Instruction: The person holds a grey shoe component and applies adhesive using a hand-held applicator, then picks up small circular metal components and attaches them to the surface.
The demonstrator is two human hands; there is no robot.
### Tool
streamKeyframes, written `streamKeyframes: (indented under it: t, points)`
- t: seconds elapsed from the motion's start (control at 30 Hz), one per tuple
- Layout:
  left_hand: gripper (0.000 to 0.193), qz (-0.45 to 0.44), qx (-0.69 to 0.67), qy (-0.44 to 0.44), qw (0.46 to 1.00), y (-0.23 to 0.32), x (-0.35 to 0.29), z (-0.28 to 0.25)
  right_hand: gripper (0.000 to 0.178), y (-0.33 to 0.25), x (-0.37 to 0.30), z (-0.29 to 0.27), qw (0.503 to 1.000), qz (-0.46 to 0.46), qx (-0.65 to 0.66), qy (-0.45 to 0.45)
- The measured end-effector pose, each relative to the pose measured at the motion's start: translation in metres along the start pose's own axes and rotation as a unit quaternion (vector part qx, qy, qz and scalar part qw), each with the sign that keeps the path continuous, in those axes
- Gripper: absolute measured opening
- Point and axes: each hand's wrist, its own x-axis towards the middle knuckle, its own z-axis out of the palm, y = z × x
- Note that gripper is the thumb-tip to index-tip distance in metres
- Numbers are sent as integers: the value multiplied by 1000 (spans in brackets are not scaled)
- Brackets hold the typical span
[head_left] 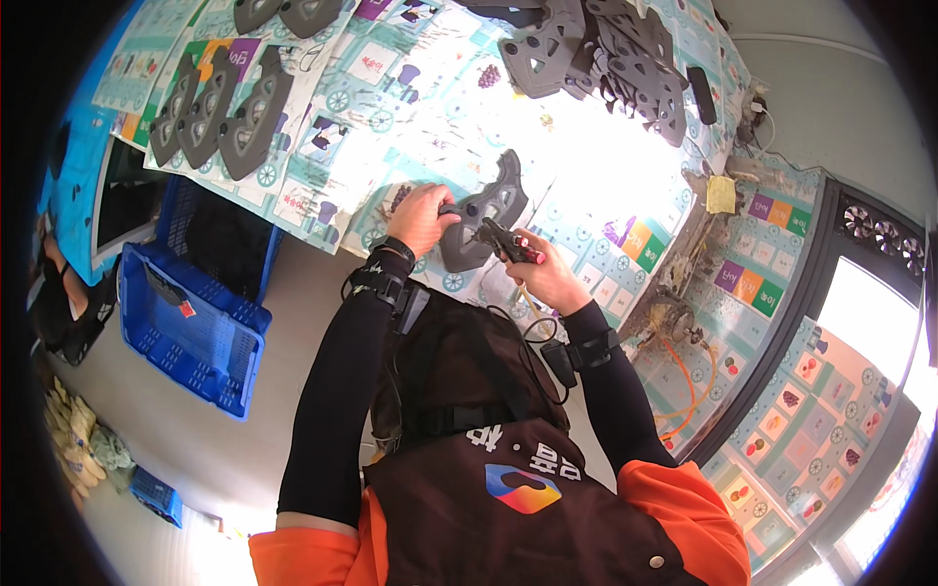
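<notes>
A dark grey moulded plastic part [464, 256], curved and with cut-out openings, lies on the patterned table in front of me. My left hand [420, 221] grips a dark knob-like end at its left side, thumb and fingers closed. My right hand [552, 276] is wrapped round a small dark hand tool [508, 240] with a pinkish-red part showing by the fingers. The tool's front end is over the right side of the part; whether it touches cannot be made out. Its exact kind is also unclear.
Several similar grey parts [252, 127] lie at the far left, and a heap of them [625, 63] is at the far right. Blue plastic crates [195, 337] stand on the floor to my left. Orange tubing [689, 376] hangs by the right wall. Another person's arm [68, 283] shows at the left edge.
</notes>
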Motion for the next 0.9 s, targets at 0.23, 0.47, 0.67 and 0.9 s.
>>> streamKeyframes:
  t: [0.23,0.47,0.67,0.9]
  points:
    - [29,29,-4,18,999,-2,0,5,30,16,0,4,1000,-7,0,21]
    - [29,42,-13,43,998,-11,1,9,38,-4,-3,5,996,38,-72,-26]
    - [31,25,0,22,999,-11,5,3,34,-13,-17,-6,997,37,-34,-56]
    - [20,43,-53,9,998,27,-19,-19,49,15,-47,-44,983,22,160,88]
